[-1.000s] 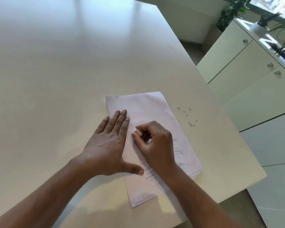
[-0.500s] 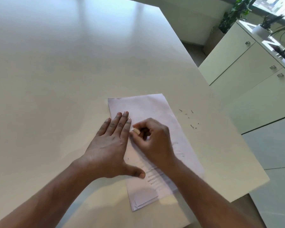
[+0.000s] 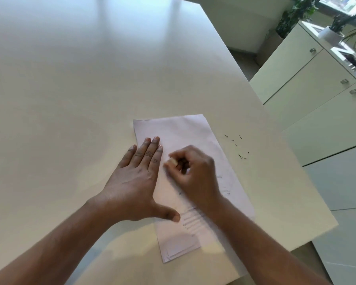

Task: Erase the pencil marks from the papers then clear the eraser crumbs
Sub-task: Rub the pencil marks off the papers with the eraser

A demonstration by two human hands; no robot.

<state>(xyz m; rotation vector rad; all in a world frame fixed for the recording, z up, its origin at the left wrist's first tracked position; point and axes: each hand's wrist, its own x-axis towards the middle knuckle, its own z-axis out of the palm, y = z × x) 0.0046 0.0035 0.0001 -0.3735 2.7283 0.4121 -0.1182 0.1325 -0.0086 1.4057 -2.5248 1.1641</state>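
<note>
One stack of papers (image 3: 190, 140) near the right edge of the table (image 3: 80, 89), sheet count unclear; one pale eraser (image 3: 173, 161) pinched by the right hand (image 3: 195, 171) on the top sheet; left hand (image 3: 136, 177) flat, fingers straight, pressing the stack's left edge. Pencil marks (image 3: 191, 220) near, partly hidden by the right wrist; about ten dark crumbs (image 3: 237, 146) on the table right of the stack; one cabinet (image 3: 317, 85) far right, with at least two plants (image 3: 335, 25)

The right hand (image 3: 195, 173) is motion-blurred and covers most of the eraser (image 3: 174, 161) (only a pale end shows). Pencil marks (image 3: 191, 221) smear, unreadable. Both forearms and the bench (image 3: 90, 89) run off frame.
</note>
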